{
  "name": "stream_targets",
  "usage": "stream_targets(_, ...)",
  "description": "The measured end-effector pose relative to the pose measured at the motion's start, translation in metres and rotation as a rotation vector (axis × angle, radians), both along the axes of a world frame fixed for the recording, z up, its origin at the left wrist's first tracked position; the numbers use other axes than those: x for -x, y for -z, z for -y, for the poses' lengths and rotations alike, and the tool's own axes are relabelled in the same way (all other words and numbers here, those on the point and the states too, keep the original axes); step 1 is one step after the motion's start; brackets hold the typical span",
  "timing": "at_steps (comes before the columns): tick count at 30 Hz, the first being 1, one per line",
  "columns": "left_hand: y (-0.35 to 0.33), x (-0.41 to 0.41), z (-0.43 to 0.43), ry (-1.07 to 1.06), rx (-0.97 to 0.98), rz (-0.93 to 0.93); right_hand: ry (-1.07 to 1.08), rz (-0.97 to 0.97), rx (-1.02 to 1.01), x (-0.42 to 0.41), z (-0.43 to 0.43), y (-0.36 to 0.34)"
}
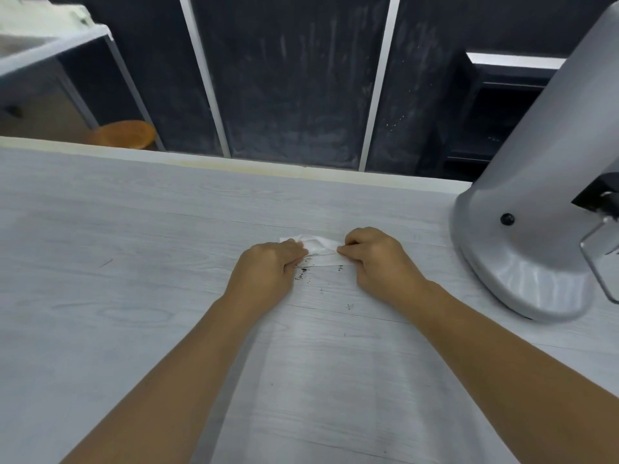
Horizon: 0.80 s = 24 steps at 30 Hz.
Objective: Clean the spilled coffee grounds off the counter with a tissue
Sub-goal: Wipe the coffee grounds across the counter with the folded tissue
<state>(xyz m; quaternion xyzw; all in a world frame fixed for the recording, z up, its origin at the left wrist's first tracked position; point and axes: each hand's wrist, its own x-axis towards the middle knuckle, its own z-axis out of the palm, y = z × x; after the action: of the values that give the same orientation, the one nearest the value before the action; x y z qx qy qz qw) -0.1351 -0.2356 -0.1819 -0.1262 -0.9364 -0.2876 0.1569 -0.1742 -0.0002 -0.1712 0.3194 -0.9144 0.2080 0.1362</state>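
A white tissue point(320, 247) lies flat on the pale wood-grain counter point(134, 262), held at both ends. My left hand point(268, 272) pinches its left end and my right hand point(375, 259) pinches its right end. Dark coffee grounds point(303, 271) are scattered on the counter just in front of the tissue, between my two hands, with a few more specks point(350, 307) nearer to me. Parts of the tissue are hidden under my fingers.
A large silver coffee grinder point(536, 212) stands on the counter at the right, close to my right hand. The counter's far edge point(234, 160) runs behind the tissue. Beyond it are dark panels and a round wooden stool point(125, 133).
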Motion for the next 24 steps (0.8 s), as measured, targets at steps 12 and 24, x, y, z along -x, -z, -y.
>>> stream_targets(12,-0.005,-0.086,-0.002,0.072,0.106,0.027,-0.070,0.029,-0.021,-0.093,-0.010,-0.005)
stream_targets(24,-0.004,-0.215,-0.012,0.199,0.125,-0.009,-0.057,0.097,-0.049,-0.247,-0.025,-0.021)
